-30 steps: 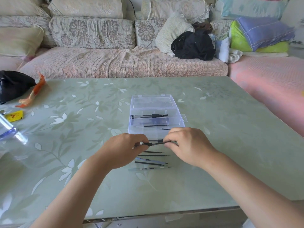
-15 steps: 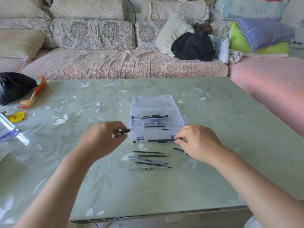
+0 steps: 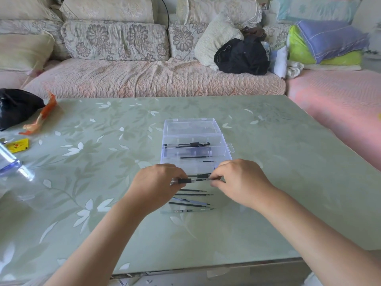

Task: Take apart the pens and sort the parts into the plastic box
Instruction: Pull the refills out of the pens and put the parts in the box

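Both of my hands are clamped on one pen [image 3: 191, 180]: the left hand [image 3: 158, 182] pinches its left end, where a black clip piece sits, and the right hand [image 3: 241, 182] pinches its right end. The pen's long axis runs straight left to right, held just above the table [image 3: 268, 203]. The hands are about equally close to it, so I judge the next move to be a pull or twist along that line, one hand going left and the other right. Just nearer to me than the grip, several loose refills [image 3: 193, 194] lie on the table, all parallel to the held pen with their tips pointing right. Just beyond my knuckles is the open plastic box [image 3: 165, 151], its compartments also running left to right, so a freed part should go straight forward without turning. A thin refill lies in its middle compartment and a whole pen [image 3: 189, 144] in the far one. That pen's barrel carries pale lettering I cannot read. Far left, a yellow packet [image 3: 17, 145] has print that is too small to make out.
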Demonstrator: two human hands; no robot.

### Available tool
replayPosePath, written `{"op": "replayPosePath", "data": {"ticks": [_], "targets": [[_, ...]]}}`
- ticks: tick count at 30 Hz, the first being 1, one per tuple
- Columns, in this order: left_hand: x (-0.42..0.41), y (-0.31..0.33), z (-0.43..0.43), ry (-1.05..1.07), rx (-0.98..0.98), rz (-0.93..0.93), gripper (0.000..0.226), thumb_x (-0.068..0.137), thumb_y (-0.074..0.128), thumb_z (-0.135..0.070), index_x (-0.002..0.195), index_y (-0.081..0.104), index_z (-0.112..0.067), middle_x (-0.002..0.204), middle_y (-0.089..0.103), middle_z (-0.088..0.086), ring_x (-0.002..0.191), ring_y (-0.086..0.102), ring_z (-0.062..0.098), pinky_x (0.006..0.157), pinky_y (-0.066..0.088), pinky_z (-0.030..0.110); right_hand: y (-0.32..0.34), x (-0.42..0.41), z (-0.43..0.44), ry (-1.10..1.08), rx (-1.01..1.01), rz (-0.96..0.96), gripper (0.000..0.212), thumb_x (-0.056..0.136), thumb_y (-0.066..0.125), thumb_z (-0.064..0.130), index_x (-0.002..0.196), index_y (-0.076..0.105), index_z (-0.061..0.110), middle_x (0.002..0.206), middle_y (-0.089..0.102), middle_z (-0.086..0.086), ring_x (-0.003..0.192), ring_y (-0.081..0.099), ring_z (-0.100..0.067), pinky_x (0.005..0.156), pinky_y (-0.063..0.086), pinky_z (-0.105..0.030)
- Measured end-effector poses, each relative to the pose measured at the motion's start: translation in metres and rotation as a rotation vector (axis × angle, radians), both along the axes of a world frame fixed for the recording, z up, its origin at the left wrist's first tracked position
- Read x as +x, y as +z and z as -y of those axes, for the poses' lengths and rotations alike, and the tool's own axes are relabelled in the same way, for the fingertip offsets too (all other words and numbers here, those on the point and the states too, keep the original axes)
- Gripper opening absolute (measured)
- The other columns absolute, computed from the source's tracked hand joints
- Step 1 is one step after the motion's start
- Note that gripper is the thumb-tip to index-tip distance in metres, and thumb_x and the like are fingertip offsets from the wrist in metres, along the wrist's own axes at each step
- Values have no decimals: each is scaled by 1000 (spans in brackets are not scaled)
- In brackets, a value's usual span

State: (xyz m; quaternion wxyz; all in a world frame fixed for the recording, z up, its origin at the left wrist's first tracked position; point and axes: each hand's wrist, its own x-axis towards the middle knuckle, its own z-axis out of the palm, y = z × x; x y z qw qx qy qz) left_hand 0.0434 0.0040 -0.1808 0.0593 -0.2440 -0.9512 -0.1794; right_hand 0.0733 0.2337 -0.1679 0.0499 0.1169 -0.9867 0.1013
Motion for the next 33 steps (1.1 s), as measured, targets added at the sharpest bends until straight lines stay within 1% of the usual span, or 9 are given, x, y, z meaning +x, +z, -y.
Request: {"op": "replayPosePath", "data": {"ticks": [3, 7, 11, 14, 16, 21, 23, 28, 33], "targets": [[-3, -1, 3, 36, -16, 25, 13, 92, 59, -39, 101, 69, -40, 97, 68, -20, 88, 60, 4, 70, 49, 25, -2, -2, -7, -34, 45, 36, 17, 91, 55, 39, 95, 71, 34, 98, 64, 15, 91, 58, -11, 70, 42, -26], [-4, -6, 0, 12, -53, 58, 14, 93, 58, -39, 103, 68, -38, 98, 66, -18, 89, 57, 4, 60, 36, 14, -4, -1, -9, -26, 11, 125, 13, 89, 59, 37, 92, 71, 35, 93, 57, 14, 87, 56, -9, 68, 39, -26], [-3, -10, -5, -10, -68, 95, 15, 93, 58, -37, 104, 68, -38, 97, 63, -15, 86, 56, 5, 56, 31, 12, -5, 2, -6, 22, 15, 195, 13, 85, 62, 36, 95, 71, 36, 88, 54, 16, 87, 52, -6, 69, 38, -24], [-4, -11, -6, -14, -65, 115, 15, 93, 59, -35, 105, 67, -38, 98, 62, -15, 81, 52, 5, 55, 29, 13, -6, 2, -7, 17, 13, 211, 15, 84, 64, 36, 98, 69, 37, 88, 55, 16, 87, 52, -5, 64, 34, -19], [-4, -11, -5, -13, -68, 125, 15, 93, 59, -36, 106, 66, -38, 98, 61, -14, 80, 50, 6, 55, 30, 13, -6, 2, -8, 11, 7, 218, 18, 83, 65, 37, 101, 69, 39, 88, 55, 16, 87, 53, -5, 62, 32, -15], [-3, -10, -3, -5, -68, 134, 16, 92, 58, -34, 105, 66, -37, 99, 61, -13, 83, 52, 8, 59, 34, 21, -6, 4, -7, -19, 11, 239, 20, 82, 68, 41, 101, 67, 41, 90, 59, 15, 87, 55, -5, 71, 43, -22], [-2, -10, -3, -6, -59, 139, 17, 91, 57, -33, 105, 65, -37, 100, 61, -12, 87, 55, 9, 63, 35, 23, -3, 4, -6, -32, 15, 248, 19, 81, 68, 42, 100, 67, 41, 92, 60, 16, 87, 56, -3, 71, 43, -21], [-5, -2, -2, -21, 17, 96, 19, 91, 59, -32, 108, 66, -36, 103, 63, -13, 93, 60, 11, 68, 42, 24, 17, -8, -2, -155, -62, 108, 10, 87, 62, 40, 96, 68, 40, 94, 63, 22, 90, 57, -2, 74, 45, -23], [-11, 8, 8, 64, 125, 140, 19, 87, 61, -34, 104, 68, -37, 101, 67, -14, 89, 60, 12, 65, 44, 22, 30, -46, 4, -177, 61, 60, 24, 91, 57, 33, 112, 66, 38, 107, 67, 22, 99, 58, -8, 78, 43, -25]]}}
